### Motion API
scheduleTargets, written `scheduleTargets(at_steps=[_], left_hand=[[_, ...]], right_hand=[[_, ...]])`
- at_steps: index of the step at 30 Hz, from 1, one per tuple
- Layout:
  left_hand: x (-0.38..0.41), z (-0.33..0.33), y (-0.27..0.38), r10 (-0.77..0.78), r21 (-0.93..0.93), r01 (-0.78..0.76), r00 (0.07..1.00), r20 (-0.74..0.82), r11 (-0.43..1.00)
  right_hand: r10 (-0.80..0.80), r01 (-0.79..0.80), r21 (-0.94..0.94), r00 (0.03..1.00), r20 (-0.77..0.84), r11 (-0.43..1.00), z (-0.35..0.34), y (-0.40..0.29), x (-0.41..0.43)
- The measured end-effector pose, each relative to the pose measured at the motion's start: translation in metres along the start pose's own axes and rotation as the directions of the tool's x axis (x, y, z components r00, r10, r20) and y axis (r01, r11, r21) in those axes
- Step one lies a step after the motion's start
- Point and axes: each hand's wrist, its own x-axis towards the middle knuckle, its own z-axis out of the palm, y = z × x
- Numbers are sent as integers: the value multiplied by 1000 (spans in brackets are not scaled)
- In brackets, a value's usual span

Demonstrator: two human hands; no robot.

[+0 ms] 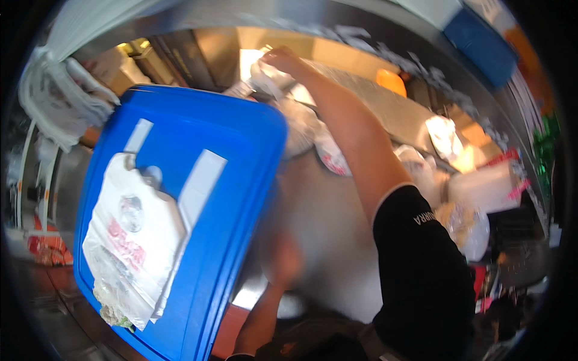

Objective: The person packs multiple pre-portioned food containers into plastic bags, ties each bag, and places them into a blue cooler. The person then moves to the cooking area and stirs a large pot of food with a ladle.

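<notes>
My right hand [281, 61] reaches over a steel counter [347, 243] toward its back. Its fingers are closed on a whitish, see-through plastic bag [267, 82]. Just below that hand sits a filled clear bag [295, 124], with a white bag with red print [332, 155] beside it. My left hand [285, 259] is low, between the counter and the edge of a large blue plastic lid [226, 122]. Motion blur hides its fingers. On the lid lies a stack of white plastic carrier bags [135, 225] with red print.
More white carrier bags [67, 94] hang at the left. Cardboard boxes [124, 74] stand behind the lid. Along the right are a white box [481, 187], a crumpled white bag [445, 135] and a bagged item [465, 228]. An orange object [391, 82] sits at the back.
</notes>
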Motion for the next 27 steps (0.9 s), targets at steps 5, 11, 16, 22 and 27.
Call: scheduleTargets(at_steps=[5,11,16,22,27], left_hand=[[-17,21,-10,-247,-388,222,969,-14,895],[-16,22,16,-129,-379,87,988,-86,921],[-25,23,31,-122,-166,116,992,-27,979],[-27,-35,134,-70,-225,2,952,-297,974],[-109,-111,441,373,-624,-508,861,-346,594]], right_hand=[[158,44,670,959,-236,741,86,-136,-197],[450,-266,736,891,-59,623,60,-193,-673],[748,-622,456,643,-167,637,38,-223,-1014],[989,-423,905,-104,-104,50,78,-226,-1292],[946,-151,989,-320,-57,9,7,-259,-1438]])
